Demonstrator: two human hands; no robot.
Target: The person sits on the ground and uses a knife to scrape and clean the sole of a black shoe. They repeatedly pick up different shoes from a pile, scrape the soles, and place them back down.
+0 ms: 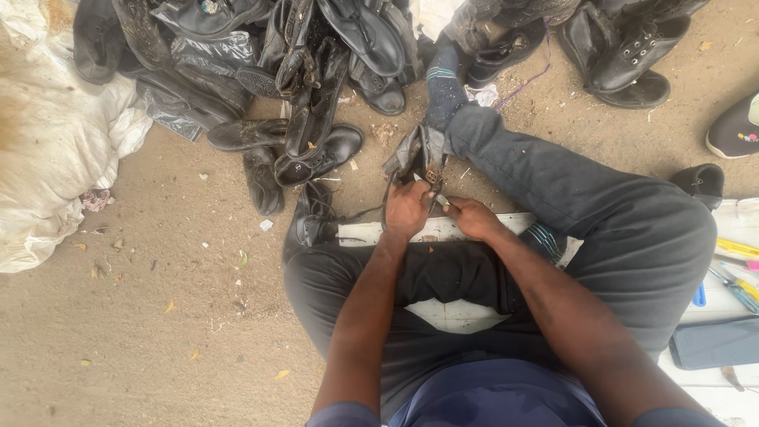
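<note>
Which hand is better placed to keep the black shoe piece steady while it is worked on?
Left, probably. The left hand already grips the black shoe piece from below, while the right hand sits beside it, pinching what looks like a small tool at its edge.

Tool tip under the right hand [472,217] too small; boot pile [316,47] cut off above.

Soft, even daylight fills the scene, with only faint shadows and no glare. The centre is fairly sharp. Wide-angle distortion bends and slightly blurs the edges.
</note>
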